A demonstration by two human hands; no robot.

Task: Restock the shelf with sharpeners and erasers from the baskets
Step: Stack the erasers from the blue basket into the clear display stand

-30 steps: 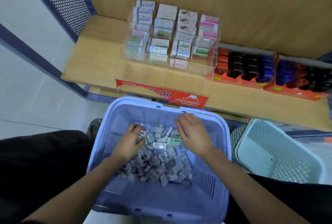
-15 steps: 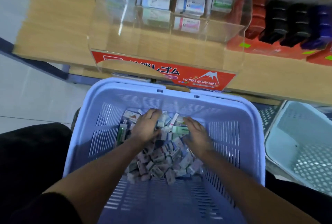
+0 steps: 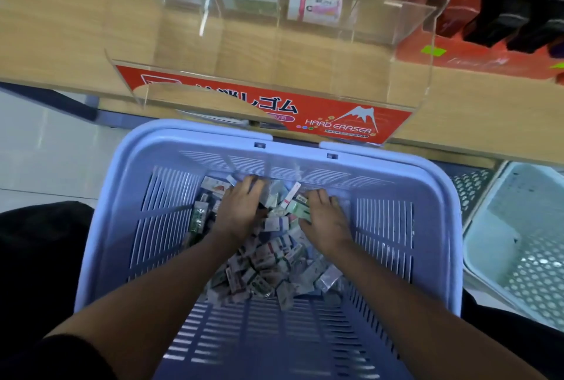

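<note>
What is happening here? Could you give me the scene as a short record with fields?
Place: wooden shelf with a clear eraser display
Display front row: empty
Container: lavender basket, below the shelf edge
Contents: pile of small packaged erasers
Left hand: fingers down in the pile
Right hand: fingers down in the pile, beside the left
Grip: cannot tell for either hand
Nearby: pale basket on the right; red tray of dark sharpeners

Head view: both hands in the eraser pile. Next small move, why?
Likely curl both hands around a handful of erasers and lift toward the clear display: left hand and right hand rest on the pile in the purple basket; its front bays look empty.
</note>
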